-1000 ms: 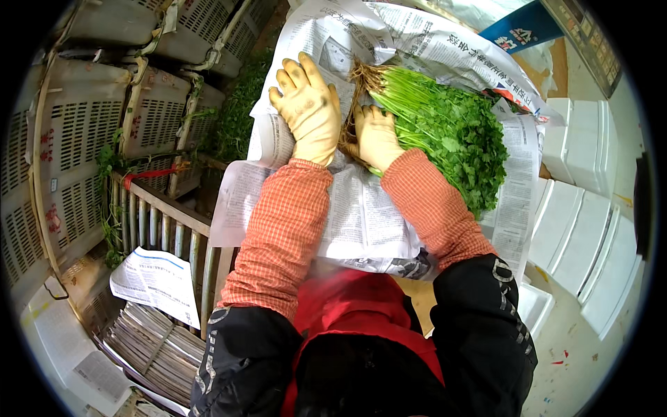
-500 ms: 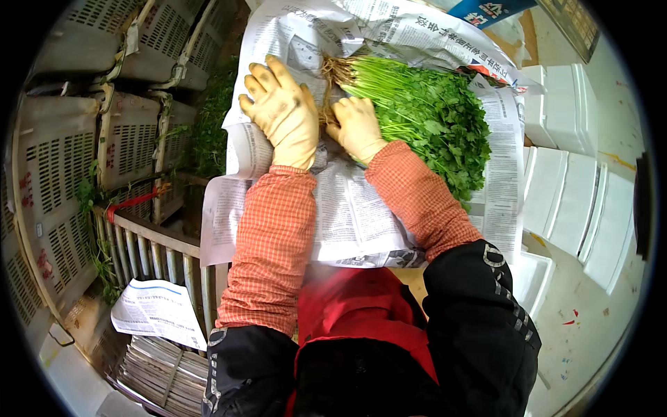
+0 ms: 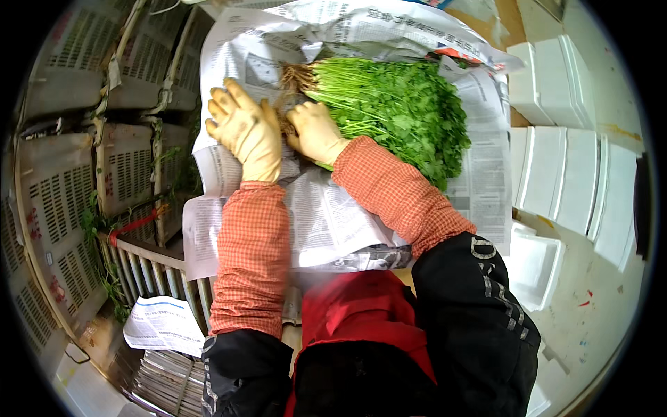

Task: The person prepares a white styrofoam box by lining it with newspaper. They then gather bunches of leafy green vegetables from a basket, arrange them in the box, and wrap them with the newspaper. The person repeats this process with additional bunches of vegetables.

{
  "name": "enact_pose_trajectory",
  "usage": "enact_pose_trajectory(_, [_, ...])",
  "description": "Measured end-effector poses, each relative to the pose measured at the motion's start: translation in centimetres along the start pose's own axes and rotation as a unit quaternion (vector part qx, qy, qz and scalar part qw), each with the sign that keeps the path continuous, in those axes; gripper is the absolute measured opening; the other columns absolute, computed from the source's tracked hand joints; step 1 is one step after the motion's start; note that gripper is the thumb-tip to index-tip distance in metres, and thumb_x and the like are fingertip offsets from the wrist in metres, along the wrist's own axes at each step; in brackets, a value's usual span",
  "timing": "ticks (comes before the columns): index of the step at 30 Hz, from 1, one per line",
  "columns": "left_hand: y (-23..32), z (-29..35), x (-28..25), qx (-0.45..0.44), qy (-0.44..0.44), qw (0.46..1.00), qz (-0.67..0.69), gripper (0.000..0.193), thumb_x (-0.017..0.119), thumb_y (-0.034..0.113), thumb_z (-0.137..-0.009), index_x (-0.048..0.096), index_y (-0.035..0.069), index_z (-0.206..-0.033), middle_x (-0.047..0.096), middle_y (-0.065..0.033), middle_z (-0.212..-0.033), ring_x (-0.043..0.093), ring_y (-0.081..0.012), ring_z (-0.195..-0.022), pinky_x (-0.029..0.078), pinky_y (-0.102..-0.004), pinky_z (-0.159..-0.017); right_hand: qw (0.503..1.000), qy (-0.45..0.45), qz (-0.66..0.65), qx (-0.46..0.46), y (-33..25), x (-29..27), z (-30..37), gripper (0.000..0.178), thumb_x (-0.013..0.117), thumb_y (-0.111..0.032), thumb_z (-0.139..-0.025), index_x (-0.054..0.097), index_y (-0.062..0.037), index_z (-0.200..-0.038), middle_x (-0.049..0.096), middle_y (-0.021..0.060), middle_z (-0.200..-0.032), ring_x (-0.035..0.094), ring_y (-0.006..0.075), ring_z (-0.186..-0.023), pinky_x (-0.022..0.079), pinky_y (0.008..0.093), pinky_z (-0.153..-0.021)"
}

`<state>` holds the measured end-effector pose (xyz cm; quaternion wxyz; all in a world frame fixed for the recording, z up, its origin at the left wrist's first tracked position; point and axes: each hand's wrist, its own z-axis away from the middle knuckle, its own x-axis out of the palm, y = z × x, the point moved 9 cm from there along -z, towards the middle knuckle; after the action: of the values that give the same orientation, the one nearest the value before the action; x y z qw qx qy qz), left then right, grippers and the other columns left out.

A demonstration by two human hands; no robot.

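Note:
A thick bunch of cilantro [image 3: 403,111] lies across spread sheets of newspaper [image 3: 483,149], its leaves toward the right and its brown roots [image 3: 299,78] to the left. My left hand [image 3: 243,128], in a soiled cream glove, lies with fingers apart on the paper left of the roots. Close beside it, my right hand [image 3: 316,132], in a like glove, has its fingers curled over the root end of the near stems. The tips of the right fingers are partly hidden. Orange checked sleeves cover both forearms.
Slotted plastic crates [image 3: 59,208] line the left side. Below them are a metal rail [image 3: 149,251], a loose newspaper sheet [image 3: 163,323] and a tied stack of papers [image 3: 167,382]. White foam boxes [image 3: 556,174] stand to the right, with an open white tray [image 3: 538,267] nearer me.
The whole view has shifted, so the paper, cilantro and hands appear farther left. Both hands keep nearly the same pose beside the roots.

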<state>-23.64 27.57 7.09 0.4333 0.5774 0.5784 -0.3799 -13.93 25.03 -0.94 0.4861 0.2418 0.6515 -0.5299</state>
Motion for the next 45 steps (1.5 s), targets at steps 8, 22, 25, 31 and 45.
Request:
enact_pose_trajectory(8, [7.2, 4.5, -4.4, 0.206, 0.084, 0.949, 0.225, 0.058, 0.066, 0.016, -0.082, 0.044, 0.001, -0.134, 0.045, -0.0212, -0.136, 0.038, -0.0348, -0.131, 0.029, -0.0540, -0.109, 0.967, 0.149, 0.178, 0.107, 10.8, -11.2, 9.6, 0.065, 0.061, -0.040, -0.088, 0.040, -0.0096, -0.140, 0.048, 0.0137, -0.134, 0.039, 0.0291, -0.129, 0.029, 0.0504, -0.107])
enact_pose_trajectory(22, [15.5, 9.0, 12.2, 0.325, -0.231, 0.917, 0.015, 0.065, 0.045, 0.042, -0.094, 0.032, 0.003, -0.144, 0.033, -0.0202, -0.147, 0.030, -0.0342, -0.137, 0.023, -0.0515, -0.111, 0.968, 0.171, 0.035, 0.178, 23.5, -1.1, 8.0, 0.064, 0.066, -0.023, -0.085, 0.038, -0.0019, -0.139, 0.043, 0.0216, -0.136, 0.034, 0.0386, -0.131, 0.033, 0.0449, -0.106])
enact_pose_trajectory(25, [15.7, 8.8, 11.8, 0.324, -0.217, 0.921, 0.018, 0.065, 0.043, 0.044, -0.094, 0.032, 0.004, -0.144, 0.033, -0.0200, -0.147, 0.030, -0.0341, -0.137, 0.023, -0.0526, -0.110, 0.967, 0.161, 0.064, 0.189, 21.9, -3.9, 8.1, 0.058, 0.067, -0.018, -0.082, 0.045, -0.0018, -0.133, 0.046, 0.0184, -0.135, 0.040, 0.0353, -0.128, 0.035, 0.0450, -0.104])
enact_pose_trajectory(31, [15.5, 8.9, 11.5, 0.329, -0.202, 0.922, 0.031, 0.064, 0.046, 0.042, -0.094, 0.033, 0.004, -0.143, 0.033, -0.0197, -0.147, 0.031, -0.0341, -0.136, 0.025, -0.0513, -0.110, 0.899, 0.369, 0.132, 0.196, 20.5, -21.2, 14.7, 0.042, 0.068, -0.026, -0.079, 0.061, -0.0056, -0.115, 0.062, 0.0140, -0.113, 0.057, 0.0300, -0.108, 0.043, 0.0432, -0.093])
enact_pose_trajectory(45, [15.8, 9.5, 8.5, 0.357, -0.154, 0.916, 0.095, 0.064, 0.054, 0.042, -0.091, 0.036, 0.007, -0.142, 0.040, -0.0148, -0.143, 0.033, -0.0326, -0.135, 0.022, -0.0571, -0.109, 0.906, 0.136, 0.102, 0.388, 32.1, -23.8, 21.8, 0.028, 0.061, -0.030, -0.083, 0.069, -0.0050, -0.092, 0.067, 0.0170, -0.079, 0.065, 0.0306, -0.075, 0.048, 0.0393, -0.068])
